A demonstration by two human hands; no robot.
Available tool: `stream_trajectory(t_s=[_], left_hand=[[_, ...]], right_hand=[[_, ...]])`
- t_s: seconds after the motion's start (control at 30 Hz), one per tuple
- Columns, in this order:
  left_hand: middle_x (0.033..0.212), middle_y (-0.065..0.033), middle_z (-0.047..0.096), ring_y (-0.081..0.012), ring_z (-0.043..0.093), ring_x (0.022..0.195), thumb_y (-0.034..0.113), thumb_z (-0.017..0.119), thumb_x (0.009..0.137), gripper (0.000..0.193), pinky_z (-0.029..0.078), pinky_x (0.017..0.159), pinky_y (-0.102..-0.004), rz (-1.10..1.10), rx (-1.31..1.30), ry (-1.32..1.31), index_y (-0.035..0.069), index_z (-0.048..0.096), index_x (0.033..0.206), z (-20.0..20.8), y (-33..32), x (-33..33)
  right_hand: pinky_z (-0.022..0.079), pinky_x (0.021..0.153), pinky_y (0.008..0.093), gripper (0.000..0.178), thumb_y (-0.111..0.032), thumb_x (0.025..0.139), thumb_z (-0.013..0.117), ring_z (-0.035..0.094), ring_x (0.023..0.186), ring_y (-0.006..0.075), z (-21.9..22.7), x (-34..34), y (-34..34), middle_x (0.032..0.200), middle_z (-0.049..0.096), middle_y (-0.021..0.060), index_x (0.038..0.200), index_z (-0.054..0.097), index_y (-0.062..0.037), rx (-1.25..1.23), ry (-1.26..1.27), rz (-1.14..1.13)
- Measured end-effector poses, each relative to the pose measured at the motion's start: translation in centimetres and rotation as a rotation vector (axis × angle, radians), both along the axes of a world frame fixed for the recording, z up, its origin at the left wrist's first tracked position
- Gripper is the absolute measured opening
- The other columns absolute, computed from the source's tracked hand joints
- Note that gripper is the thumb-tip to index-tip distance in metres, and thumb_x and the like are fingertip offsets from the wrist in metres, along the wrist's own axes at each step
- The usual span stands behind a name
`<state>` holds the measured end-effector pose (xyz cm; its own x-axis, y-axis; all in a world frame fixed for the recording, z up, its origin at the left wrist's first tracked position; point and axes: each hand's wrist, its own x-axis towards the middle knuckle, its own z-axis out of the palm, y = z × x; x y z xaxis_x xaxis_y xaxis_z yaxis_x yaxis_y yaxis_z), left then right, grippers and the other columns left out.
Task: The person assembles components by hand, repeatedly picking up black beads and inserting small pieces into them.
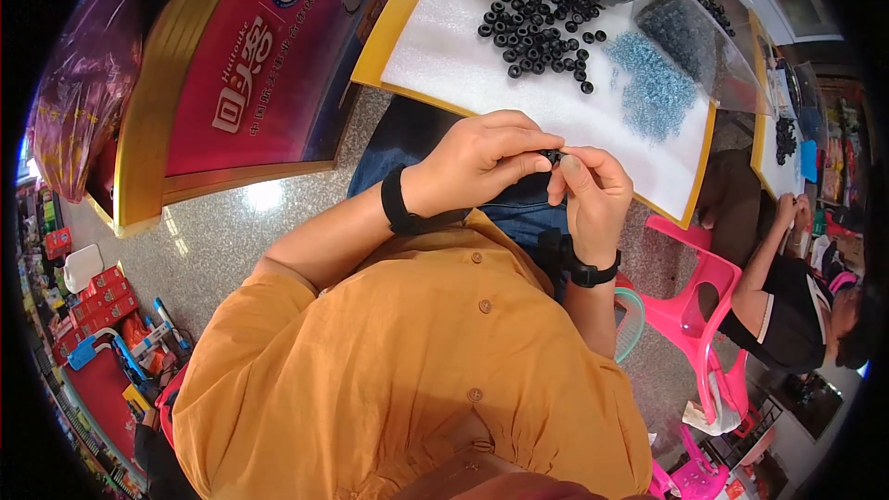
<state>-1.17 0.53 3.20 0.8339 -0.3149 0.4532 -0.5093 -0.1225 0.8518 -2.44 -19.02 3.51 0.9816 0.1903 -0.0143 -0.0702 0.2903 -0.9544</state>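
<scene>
My left hand [477, 162] and my right hand [597, 204] meet in front of my body, just off the near edge of the table. A small black part [553, 156] is pinched at their fingertips; its exact shape is mostly covered by the fingers. Beyond my hands, many loose black ring-shaped pieces [528, 39] lie scattered on a white foam sheet [435, 51]. To their right spreads a patch of tiny light-blue pieces [656, 97]. Each wrist has a black band.
Clear plastic bins [690, 32] stand at the back of the yellow-edged table. A pink plastic chair [690, 287] is at right, near another person [787, 301] whose hands are at a second table. A pink printed panel [269, 46] and purple plastic bag [88, 83] are at left.
</scene>
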Motion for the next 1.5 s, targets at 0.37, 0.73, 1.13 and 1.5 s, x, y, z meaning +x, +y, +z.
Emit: stream_trajectory(t_s=[0.37, 0.73, 1.13, 1.5], left_hand=[[0.092, -0.0104, 0.067, -0.0215, 0.066, 0.078, 0.005, 0.073, 0.084, 0.03, 0.052, 0.066, -0.0287, 0.023, -0.002, -0.107, 0.001, 0.069, 0.114, -0.5, -0.1, 0.1], [0.088, -0.0058, 0.058, -0.0189, 0.057, 0.079, 0.002, 0.075, 0.08, 0.032, 0.047, 0.067, -0.0275, -0.017, -0.018, -0.049, 0.007, 0.072, 0.112, -0.1, -0.2, 0.1], [0.088, -0.0067, 0.057, -0.0196, 0.057, 0.078, 0.008, 0.073, 0.084, 0.029, 0.047, 0.068, -0.0281, -0.042, -0.025, -0.056, 0.005, 0.07, 0.112, -0.4, 0.0, 0.6], [0.09, -0.0073, 0.058, -0.022, 0.059, 0.079, 0.009, 0.072, 0.085, 0.028, 0.049, 0.069, -0.0304, -0.076, 0.023, -0.072, 0.006, 0.07, 0.112, -0.1, 0.1, 0.5]], right_hand=[[0.05, 0.054, 0.023, 0.02, -0.013, 0.095, 0.064, 0.06, 0.061, 0.012, 0.4, 0.0, 0.0, 0.078, 0.065, 0.008, 0.107, 0.064, 0.0043, 0.035, 0.124, 0.047], [0.042, 0.057, 0.022, 0.038, -0.027, 0.099, 0.058, 0.056, 0.07, 0.0126, -1.1, -0.2, 0.1, 0.089, 0.062, 0.0086, 0.12, 0.056, 0.0056, 0.412, 0.33, 0.268], [0.039, 0.063, 0.0213, 0.035, -0.027, 0.101, 0.054, 0.052, 0.075, 0.0102, -0.4, -0.7, 1.0, 0.088, 0.059, 0.0042, 0.118, 0.056, 0.0033, 0.403, 0.356, 0.195], [0.037, 0.053, 0.0203, 0.042, -0.034, 0.096, 0.063, 0.054, 0.067, 0.0102, -0.8, -0.3, 0.3, 0.085, 0.061, 0.0064, 0.113, 0.056, 0.0035, 0.387, 0.334, 0.263]])
